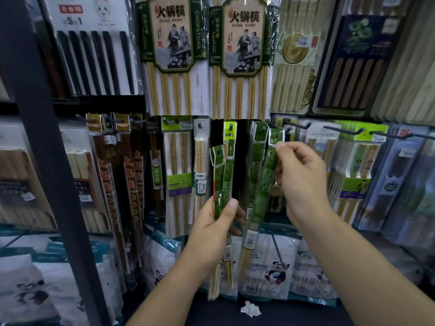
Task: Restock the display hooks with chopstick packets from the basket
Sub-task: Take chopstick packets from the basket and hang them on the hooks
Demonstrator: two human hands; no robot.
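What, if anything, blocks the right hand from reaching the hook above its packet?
Probably nothing, so likely yes: the right hand pinches the top of the green packet just below the hook, with nothing visible between them.

Left hand [211, 228], right hand [303, 180] (higher): curled fingers

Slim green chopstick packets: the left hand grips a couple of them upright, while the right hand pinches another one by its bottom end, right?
Not quite. The head view shows the right hand pinching its slim green chopstick packet by the top end, not the bottom. The left hand does grip a couple of green packets upright.
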